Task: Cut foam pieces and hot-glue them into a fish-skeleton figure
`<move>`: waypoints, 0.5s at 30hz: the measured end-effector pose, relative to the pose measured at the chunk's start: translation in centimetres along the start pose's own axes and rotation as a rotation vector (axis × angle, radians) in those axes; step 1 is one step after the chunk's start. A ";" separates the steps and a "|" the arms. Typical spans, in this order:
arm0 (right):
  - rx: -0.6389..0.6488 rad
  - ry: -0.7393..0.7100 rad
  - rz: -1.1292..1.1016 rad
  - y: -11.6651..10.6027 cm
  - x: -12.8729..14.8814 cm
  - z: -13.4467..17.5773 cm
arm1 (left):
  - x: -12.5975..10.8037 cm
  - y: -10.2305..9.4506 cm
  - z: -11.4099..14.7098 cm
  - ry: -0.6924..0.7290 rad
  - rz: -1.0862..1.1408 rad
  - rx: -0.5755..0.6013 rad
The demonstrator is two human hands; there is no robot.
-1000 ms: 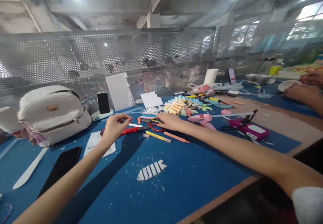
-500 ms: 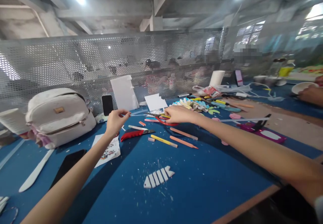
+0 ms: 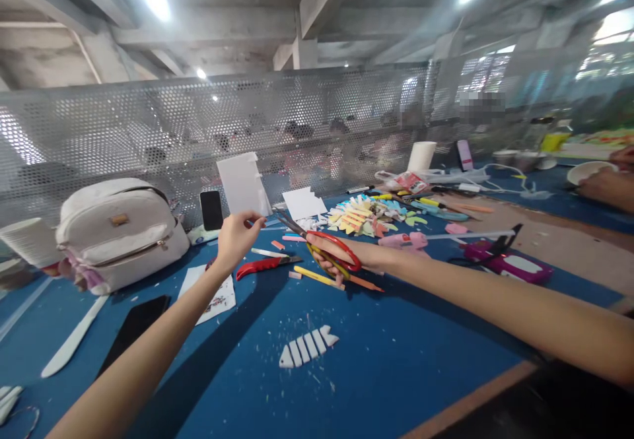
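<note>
My right hand (image 3: 327, 257) grips a pair of scissors (image 3: 349, 249) with red and yellow handles. The dark blades are a little apart and point up and left toward my left hand (image 3: 240, 237). Held above the table, my left hand has its thumb and forefinger pinched together; whatever is between them is too small to make out. A white fish-shaped piece, cut into segments (image 3: 308, 346), lies nearer me among white crumbs. Below the hands lie a red-handled cutter (image 3: 260, 267), a yellow marker (image 3: 317, 276) and an orange marker (image 3: 365, 284).
A white backpack (image 3: 119, 234) and a propped phone (image 3: 211, 210) stand left. Another dark phone (image 3: 136, 327) and a white plastic knife (image 3: 74, 337) lie nearer. Colourful cut pieces (image 3: 359, 218) are heaped behind my right hand. A purple tool (image 3: 515, 264) lies right, beyond it another person's hand (image 3: 601, 185).
My right hand has lifted the scissors off the table and turned them, bringing them up toward my left hand. My left hand has shifted slightly right and stays pinched.
</note>
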State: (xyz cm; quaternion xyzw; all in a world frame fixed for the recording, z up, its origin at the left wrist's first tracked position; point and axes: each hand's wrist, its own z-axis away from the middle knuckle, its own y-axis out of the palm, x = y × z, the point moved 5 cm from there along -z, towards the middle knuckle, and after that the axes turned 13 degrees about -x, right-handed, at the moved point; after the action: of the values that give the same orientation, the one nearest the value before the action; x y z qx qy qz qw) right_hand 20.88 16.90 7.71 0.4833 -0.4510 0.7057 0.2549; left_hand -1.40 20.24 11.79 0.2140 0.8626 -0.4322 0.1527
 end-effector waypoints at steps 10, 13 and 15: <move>-0.141 0.021 0.211 0.2 -0.1 -2.9 | -3.0 1.1 0.4 0.051 -0.115 0.020; -0.210 -0.002 0.350 -0.7 -0.1 -3.7 | -2.5 1.6 -0.1 0.058 -0.117 0.012; -0.256 -0.014 0.463 -1.6 -0.2 -3.9 | -1.9 1.7 -0.2 0.072 -0.104 0.008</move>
State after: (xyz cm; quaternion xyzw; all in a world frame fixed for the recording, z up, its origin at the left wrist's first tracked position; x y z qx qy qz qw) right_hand 20.44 21.12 7.60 0.3359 -0.6368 0.6792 0.1428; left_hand 1.08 20.88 11.56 0.1847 0.8758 -0.4350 0.0981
